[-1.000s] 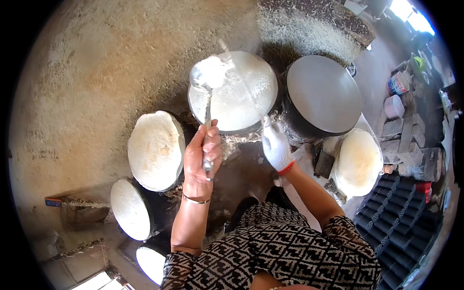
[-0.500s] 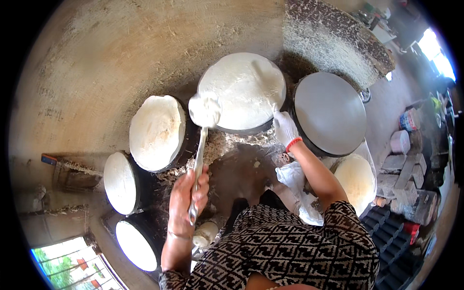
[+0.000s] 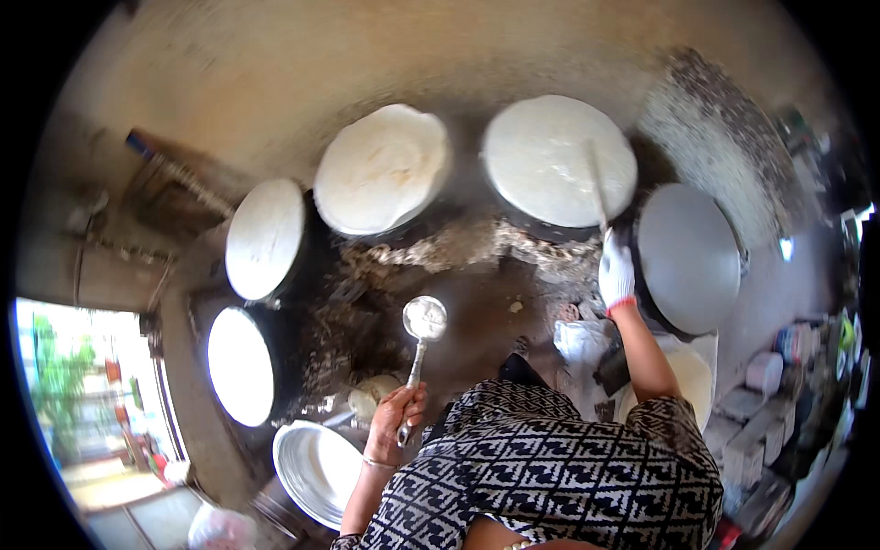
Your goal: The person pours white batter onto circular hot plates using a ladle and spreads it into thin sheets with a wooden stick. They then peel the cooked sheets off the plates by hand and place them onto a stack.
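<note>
My left hand (image 3: 399, 417) grips the handle of a metal ladle (image 3: 424, 319); white batter coats its bowl, which hangs over the dark ground between my body and the griddles. My right hand (image 3: 617, 275), in a white glove with a red cuff, is closed around a thin stick-like spreader (image 3: 598, 188). The spreader reaches onto a round griddle (image 3: 559, 160) covered with a wet white batter layer. To its left, another griddle carries a pale flatbread (image 3: 383, 170) with a raised, uneven edge. A bare grey griddle (image 3: 687, 257) stands beside my right hand.
Two more pale-topped griddles (image 3: 266, 238) curve round on the left. A metal basin (image 3: 316, 472) with white contents sits at lower left. Beside my right forearm are a pale round stack (image 3: 687, 376) and a plastic bag (image 3: 582, 341). Blocks and buckets (image 3: 764, 371) stand far right.
The ladle has come away from beside the batter-covered griddle, down toward my body. My right hand stays at that griddle's near right edge. The view has swung left, bringing the basin into sight.
</note>
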